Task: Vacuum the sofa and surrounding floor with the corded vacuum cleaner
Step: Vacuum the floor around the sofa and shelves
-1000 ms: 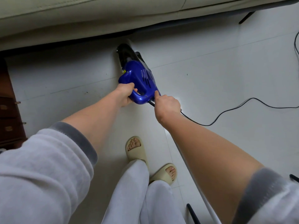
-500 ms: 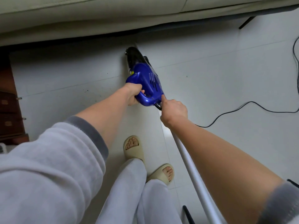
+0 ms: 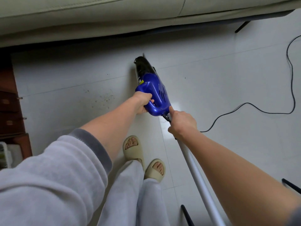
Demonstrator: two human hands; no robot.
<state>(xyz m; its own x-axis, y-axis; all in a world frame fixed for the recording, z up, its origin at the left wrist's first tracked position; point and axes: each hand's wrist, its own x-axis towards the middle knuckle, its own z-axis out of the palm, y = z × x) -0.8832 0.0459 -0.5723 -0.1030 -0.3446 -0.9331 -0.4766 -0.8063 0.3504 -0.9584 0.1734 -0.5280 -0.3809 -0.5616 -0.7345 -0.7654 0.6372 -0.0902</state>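
Note:
My left hand [image 3: 143,103] grips the loop handle of the blue handheld vacuum [image 3: 154,90]. Its black nozzle [image 3: 141,64] points at the white tiled floor [image 3: 65,75], a little short of the pale green sofa [image 3: 97,15] that runs along the top. My right hand [image 3: 182,123] is curled round the black cord [image 3: 244,105] right where it leaves the vacuum's rear. From under that hand a white tube [image 3: 200,181] slants down to the bottom edge. Dark crumbs [image 3: 105,98] lie on the tile left of the vacuum.
The cord loops across the floor to the right and up the right edge. A dark wooden cabinet [image 3: 9,111] stands at the left. A black sofa leg [image 3: 241,26] shows top right. My feet in beige slippers [image 3: 133,149] stand below the vacuum.
The vacuum has slid right and back from the sofa edge, both hands moving with it. The white tube under my right arm and the crumbs on the left have come into view.

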